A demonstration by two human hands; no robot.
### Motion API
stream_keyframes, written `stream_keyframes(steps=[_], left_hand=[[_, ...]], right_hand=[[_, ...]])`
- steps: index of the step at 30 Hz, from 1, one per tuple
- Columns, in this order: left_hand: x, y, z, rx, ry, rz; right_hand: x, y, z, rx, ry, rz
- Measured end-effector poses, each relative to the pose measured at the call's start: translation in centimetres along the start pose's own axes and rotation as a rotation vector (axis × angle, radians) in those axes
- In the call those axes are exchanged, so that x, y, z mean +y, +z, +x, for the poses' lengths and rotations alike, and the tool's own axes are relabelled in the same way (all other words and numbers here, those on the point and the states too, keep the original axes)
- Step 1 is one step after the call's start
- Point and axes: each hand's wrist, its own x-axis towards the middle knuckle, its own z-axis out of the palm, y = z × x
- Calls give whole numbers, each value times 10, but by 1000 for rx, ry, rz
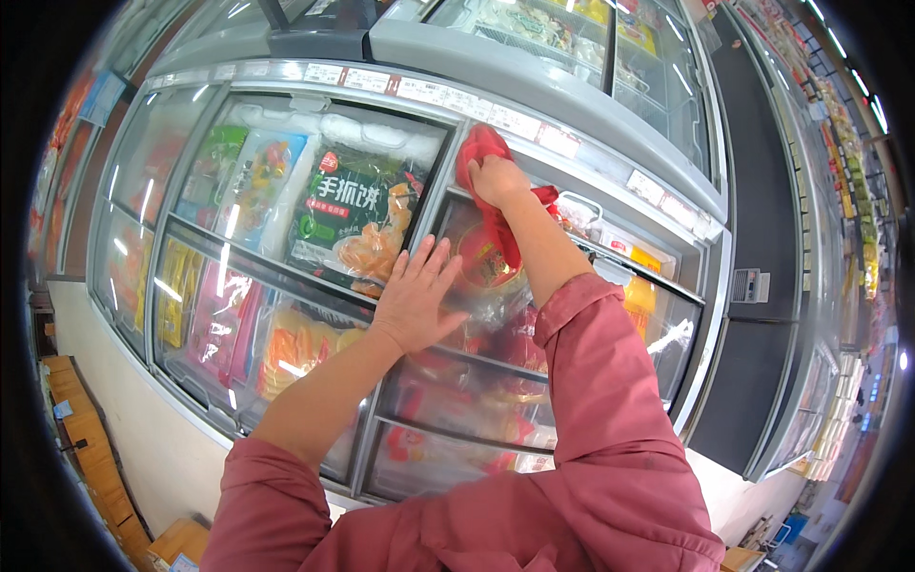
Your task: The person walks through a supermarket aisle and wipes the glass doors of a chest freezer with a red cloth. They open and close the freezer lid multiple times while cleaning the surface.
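Observation:
A red cloth [480,146] is bunched under my right hand [498,179], which grips it against the frame [457,129] of a chest freezer, below a strip of price labels. Part of the cloth hangs down over the sliding glass lid. My left hand [418,300] is spread flat, fingers apart, by the metal divider between two lid sections. It holds nothing. Left of it, a dark green bag of pancakes [357,214] lies in the freezer. A round red package [490,257] shows through the glass between my hands, partly hidden by the cloth.
Frost [379,136] lines the freezer's back wall. Yellow packs [182,286] and pink packs [225,314] lie under the left glass. Another glass-topped freezer [572,64] stands behind. A dark panel [761,236] borders the right side, with stocked shelves [843,179] beyond. Wooden boxes [93,443] stand lower left.

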Motion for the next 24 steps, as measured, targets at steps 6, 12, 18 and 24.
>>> stream_keyframes(steps=[6,12,18,24], left_hand=[[0,2,-1,8,2,10],[-2,3,-2,23,10,-4],[-3,4,-2,18,0,-11],[-4,3,-1,-11,-12,-33]], right_hand=[[8,-11,-6,-35,-13,-30],[30,-35,-23,-71,106,-223],[66,-48,-42,-9,204,-279],[31,-26,-12,-39,47,-274]])
